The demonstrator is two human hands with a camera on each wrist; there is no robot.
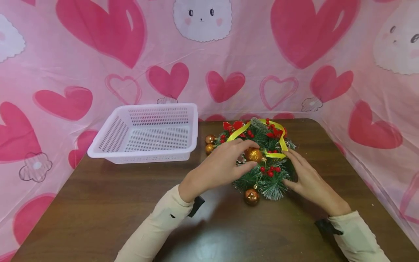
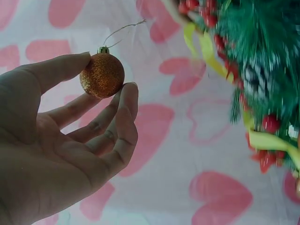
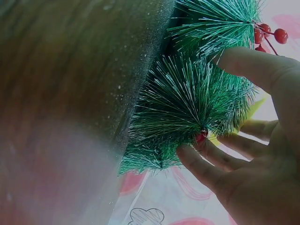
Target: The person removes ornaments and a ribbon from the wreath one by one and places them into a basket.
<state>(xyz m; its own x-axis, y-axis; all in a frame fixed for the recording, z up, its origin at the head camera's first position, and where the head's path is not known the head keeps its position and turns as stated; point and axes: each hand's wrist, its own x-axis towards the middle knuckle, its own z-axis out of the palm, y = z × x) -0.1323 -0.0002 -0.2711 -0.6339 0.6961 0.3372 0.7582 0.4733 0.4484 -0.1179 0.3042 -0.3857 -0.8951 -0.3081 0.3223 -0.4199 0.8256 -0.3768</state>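
Note:
In the head view, a green wreath [image 1: 275, 189] lies on the table with red berries, red flowers and a yellow ribbon [image 1: 283, 140]. My left hand [image 1: 222, 162] is over its left side, pinching a gold glitter Christmas ball [image 1: 253, 155] between thumb and fingers. The left wrist view shows a thin string loop rising from the ball's cap [image 2: 103, 49]. My right hand [image 1: 311, 182] touches the right edge of the wreath, its fingers spread and fairly straight. Green needles [image 3: 187, 103] lie between its thumb and fingers in the right wrist view.
A white plastic basket [image 1: 140, 154] with slotted walls stands at the back left of the brown table [image 1: 98, 207]. A shiny copper ball [image 1: 251, 197] lies at the wreath's front edge. Two more balls [image 1: 210, 139] are at its left. A pink heart-print cloth [image 1: 248, 54] hangs behind.

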